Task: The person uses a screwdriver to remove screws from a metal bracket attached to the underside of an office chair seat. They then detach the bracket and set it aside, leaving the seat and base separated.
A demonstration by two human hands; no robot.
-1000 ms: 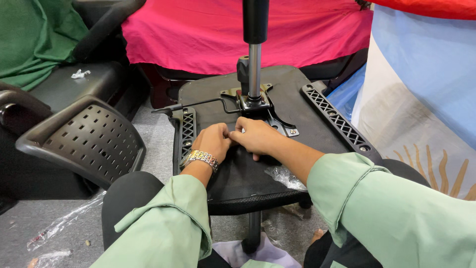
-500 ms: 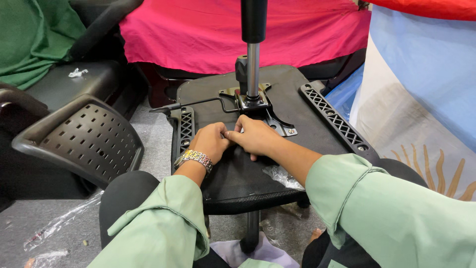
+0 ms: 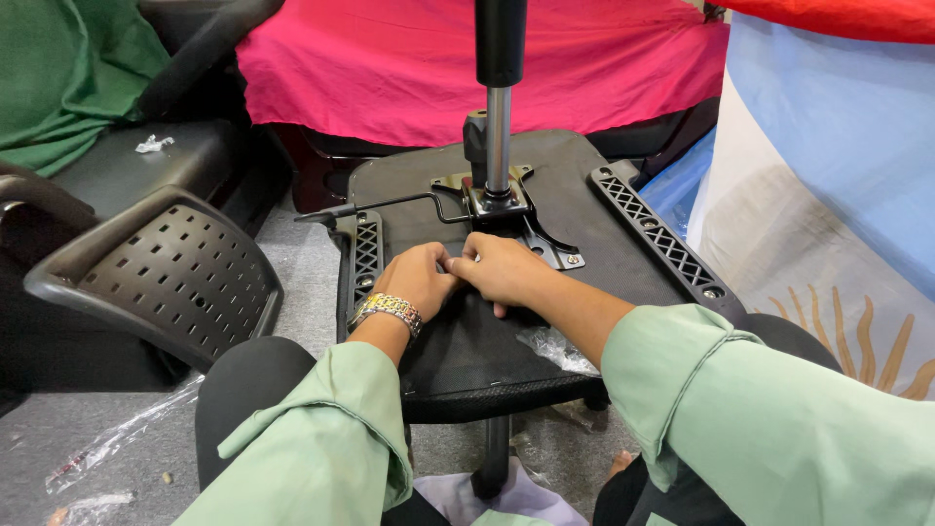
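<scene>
I keep both hands, left (image 3: 417, 279) and right (image 3: 502, 270), low on the upturned seat (image 3: 467, 341) just before the plate (image 3: 499, 205), fingers curled together around something small (hidden, so I cannot tell what), working steadily to avoid dropping it.

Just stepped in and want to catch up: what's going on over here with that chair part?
A person in light green sleeves is working on an upturned black chair seat, its underside facing up. A metal mechanism plate with an upright gas cylinder sits at its centre. The left hand, with a metal watch at the wrist, and the right hand are pressed together on the seat just in front of that plate; what the fingers pinch is hidden. A perforated black backrest lies to the left.
</scene>
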